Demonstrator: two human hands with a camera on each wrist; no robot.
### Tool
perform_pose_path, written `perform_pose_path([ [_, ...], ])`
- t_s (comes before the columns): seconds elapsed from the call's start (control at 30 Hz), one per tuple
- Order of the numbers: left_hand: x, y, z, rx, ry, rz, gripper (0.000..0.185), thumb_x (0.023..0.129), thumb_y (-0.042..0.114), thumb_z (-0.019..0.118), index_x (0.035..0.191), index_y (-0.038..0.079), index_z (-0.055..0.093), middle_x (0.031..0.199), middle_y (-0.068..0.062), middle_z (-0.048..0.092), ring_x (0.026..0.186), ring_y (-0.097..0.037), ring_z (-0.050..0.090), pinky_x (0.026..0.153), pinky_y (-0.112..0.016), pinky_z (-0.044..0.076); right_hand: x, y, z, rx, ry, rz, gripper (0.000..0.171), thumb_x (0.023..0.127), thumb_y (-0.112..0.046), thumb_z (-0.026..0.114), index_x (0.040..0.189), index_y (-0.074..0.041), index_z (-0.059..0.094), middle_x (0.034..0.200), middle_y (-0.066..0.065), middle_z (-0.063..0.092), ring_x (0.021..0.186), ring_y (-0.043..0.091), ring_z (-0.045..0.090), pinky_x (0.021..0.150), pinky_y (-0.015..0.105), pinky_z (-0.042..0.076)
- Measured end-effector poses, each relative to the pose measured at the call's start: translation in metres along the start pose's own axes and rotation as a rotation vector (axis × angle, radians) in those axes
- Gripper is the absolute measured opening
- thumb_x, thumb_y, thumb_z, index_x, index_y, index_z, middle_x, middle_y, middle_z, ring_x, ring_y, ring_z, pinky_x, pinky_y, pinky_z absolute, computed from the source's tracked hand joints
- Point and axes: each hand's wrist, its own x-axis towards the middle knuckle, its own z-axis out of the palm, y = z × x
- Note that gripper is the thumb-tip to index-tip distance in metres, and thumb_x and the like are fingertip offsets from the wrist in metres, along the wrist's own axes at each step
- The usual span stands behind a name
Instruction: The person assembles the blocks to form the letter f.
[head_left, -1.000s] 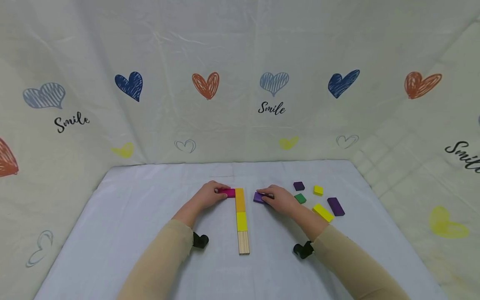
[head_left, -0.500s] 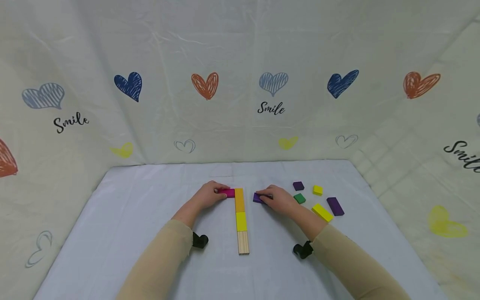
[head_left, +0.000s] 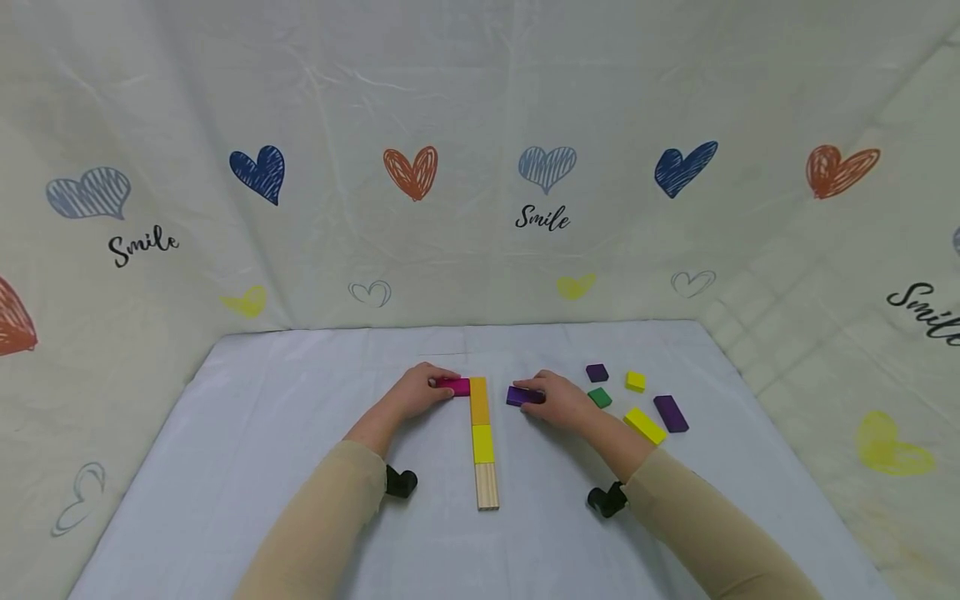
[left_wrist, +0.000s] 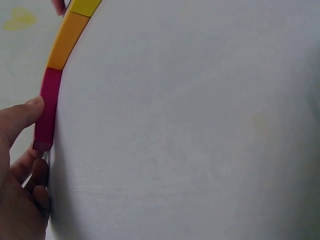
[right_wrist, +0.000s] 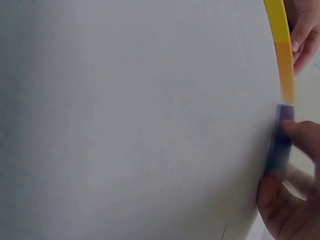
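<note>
Now the left hand pinches the magenta block flush against the orange block topping the column; the right hand grips a purple block, fingers curled, just right of it, likely mirroring. Spare blocks sit farther right.

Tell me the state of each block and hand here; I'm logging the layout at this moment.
magenta block: flat, touching the orange block's left side, held by the left hand.
purple block: flat, apart from the column, pinched by the right hand.
orange block: flat, top of the column.
yellow block: flat, mid-column.
wooden block: flat, column's near end.
loose blocks: flat, untouched, right of the right hand.
</note>
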Motion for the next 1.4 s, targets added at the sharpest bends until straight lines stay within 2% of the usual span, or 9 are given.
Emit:
perform_pose_path([
  [0.27, -0.003, 0.002, -0.002, -0.008, 0.001, -0.001, 0.033, 0.095, 0.028, 0.069, 0.127, 0.027, 0.069, 0.122, -0.006, 0.058, 0.103, -0.024, 0.051, 0.093, -0.04, 0.048, 0.0, -0.001, 0.0, -0.034, 0.002, -0.031, 0.046, 0.093, -0.031, 0.07, 0.138, -0.028, 0.06, 0.121, 0.003, 0.059, 0.105, 0.02, 0.056, 0.097, 0.042, 0.049],
  [0.6, -0.001, 0.0, 0.0, -0.002, 0.007, 0.0, 0.033, 0.094, 0.028, 0.069, 0.127, 0.027, 0.069, 0.12, -0.006, 0.058, 0.103, -0.024, 0.051, 0.092, -0.04, 0.048, 0.0, -0.004, -0.005, -0.054, 0.029, -0.086, 0.044, 0.095, -0.029, 0.068, 0.138, -0.027, 0.061, 0.124, 0.004, 0.061, 0.11, 0.022, 0.057, 0.099, 0.043, 0.047],
  [0.97, -0.002, 0.001, 0.001, 0.0, 0.019, -0.002, 0.032, 0.095, 0.028, 0.068, 0.127, 0.027, 0.069, 0.122, -0.006, 0.058, 0.103, -0.024, 0.05, 0.093, -0.04, 0.047, 0.009, -0.011, -0.004, -0.127, 0.052, -0.171, 0.04, 0.098, -0.026, 0.064, 0.138, -0.025, 0.061, 0.129, 0.007, 0.059, 0.117, 0.025, 0.057, 0.103, 0.043, 0.045],
  [1.4, -0.002, 0.001, 0.002, 0.017, 0.012, -0.014, 0.032, 0.096, 0.03, 0.067, 0.128, 0.028, 0.069, 0.124, -0.006, 0.058, 0.105, -0.024, 0.05, 0.096, -0.04, 0.046, 0.022, -0.024, 0.001, -0.153, 0.036, -0.157, 0.04, 0.099, -0.025, 0.063, 0.139, -0.027, 0.06, 0.133, 0.007, 0.057, 0.119, 0.025, 0.056, 0.104, 0.044, 0.044],
])
